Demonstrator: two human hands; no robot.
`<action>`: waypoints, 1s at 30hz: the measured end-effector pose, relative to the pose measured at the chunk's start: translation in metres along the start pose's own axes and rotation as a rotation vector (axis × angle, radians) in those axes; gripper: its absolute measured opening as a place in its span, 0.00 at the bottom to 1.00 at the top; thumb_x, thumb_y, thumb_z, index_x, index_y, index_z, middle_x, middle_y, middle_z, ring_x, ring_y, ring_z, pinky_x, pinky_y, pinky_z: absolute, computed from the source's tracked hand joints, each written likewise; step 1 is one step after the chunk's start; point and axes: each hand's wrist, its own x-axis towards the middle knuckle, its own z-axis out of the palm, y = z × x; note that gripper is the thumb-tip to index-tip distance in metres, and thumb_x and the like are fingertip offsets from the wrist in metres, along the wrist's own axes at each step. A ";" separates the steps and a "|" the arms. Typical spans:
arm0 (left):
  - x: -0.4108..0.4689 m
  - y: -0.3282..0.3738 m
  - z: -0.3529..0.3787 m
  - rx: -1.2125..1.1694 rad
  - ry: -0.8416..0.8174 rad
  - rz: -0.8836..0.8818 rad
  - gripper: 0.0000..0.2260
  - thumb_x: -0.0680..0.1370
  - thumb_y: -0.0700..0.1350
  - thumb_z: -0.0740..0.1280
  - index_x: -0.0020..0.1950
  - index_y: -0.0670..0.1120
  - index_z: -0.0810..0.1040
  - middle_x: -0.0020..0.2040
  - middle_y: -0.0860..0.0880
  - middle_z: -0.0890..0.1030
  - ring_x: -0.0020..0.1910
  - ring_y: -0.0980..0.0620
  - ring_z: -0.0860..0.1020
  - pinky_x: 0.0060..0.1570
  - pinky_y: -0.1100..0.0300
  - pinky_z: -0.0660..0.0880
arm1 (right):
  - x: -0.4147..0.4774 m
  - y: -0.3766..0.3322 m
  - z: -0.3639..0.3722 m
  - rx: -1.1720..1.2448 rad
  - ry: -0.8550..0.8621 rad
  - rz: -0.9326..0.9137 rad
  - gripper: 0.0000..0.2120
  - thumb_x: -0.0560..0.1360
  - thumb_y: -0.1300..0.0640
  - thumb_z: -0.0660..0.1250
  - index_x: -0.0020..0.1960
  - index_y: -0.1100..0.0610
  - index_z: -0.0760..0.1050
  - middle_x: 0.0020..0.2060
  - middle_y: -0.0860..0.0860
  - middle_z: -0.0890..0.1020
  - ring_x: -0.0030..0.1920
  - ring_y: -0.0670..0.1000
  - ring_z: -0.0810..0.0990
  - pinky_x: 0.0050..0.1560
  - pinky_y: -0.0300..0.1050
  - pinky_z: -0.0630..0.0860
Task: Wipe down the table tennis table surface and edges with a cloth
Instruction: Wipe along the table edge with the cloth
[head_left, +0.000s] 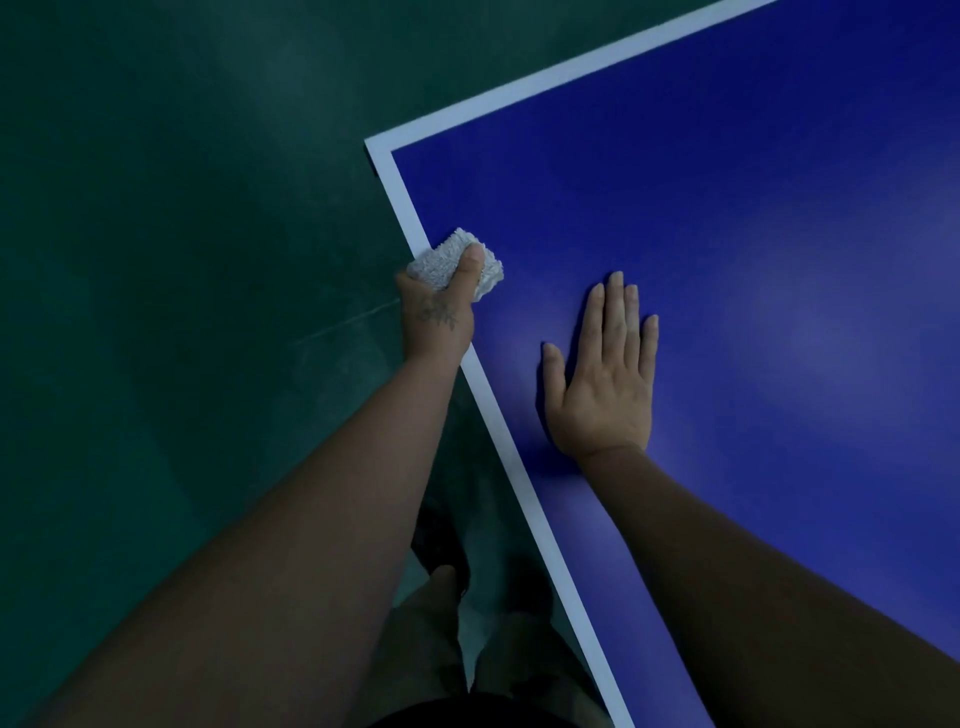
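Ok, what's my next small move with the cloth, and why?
Probably slide the cloth along the white border to the corner just ahead: the left hand grips it over that edge, while the right hand lies flat on the blue table.

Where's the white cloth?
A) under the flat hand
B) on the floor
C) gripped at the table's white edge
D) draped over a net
C: the left hand grips the cloth over the white edge line of the table, while the right hand lies flat on its blue top.
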 end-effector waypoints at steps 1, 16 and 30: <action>0.006 0.006 -0.001 0.001 0.006 0.000 0.30 0.79 0.61 0.76 0.72 0.44 0.72 0.61 0.50 0.81 0.56 0.53 0.83 0.46 0.65 0.80 | 0.000 0.001 0.000 -0.002 -0.002 0.002 0.36 0.89 0.40 0.50 0.88 0.62 0.48 0.88 0.57 0.49 0.88 0.56 0.44 0.86 0.64 0.48; -0.036 -0.012 0.005 0.098 0.022 -0.110 0.30 0.80 0.63 0.72 0.66 0.50 0.57 0.64 0.44 0.73 0.52 0.51 0.78 0.52 0.53 0.79 | 0.000 0.004 0.002 0.036 -0.011 -0.002 0.37 0.89 0.40 0.50 0.88 0.60 0.47 0.88 0.56 0.48 0.88 0.55 0.44 0.86 0.64 0.48; -0.038 0.002 -0.001 0.125 0.085 0.013 0.31 0.80 0.58 0.75 0.76 0.46 0.69 0.66 0.45 0.80 0.59 0.48 0.83 0.53 0.56 0.84 | 0.000 0.005 -0.001 0.070 -0.018 0.015 0.37 0.88 0.39 0.52 0.88 0.60 0.49 0.88 0.55 0.49 0.88 0.56 0.47 0.86 0.63 0.49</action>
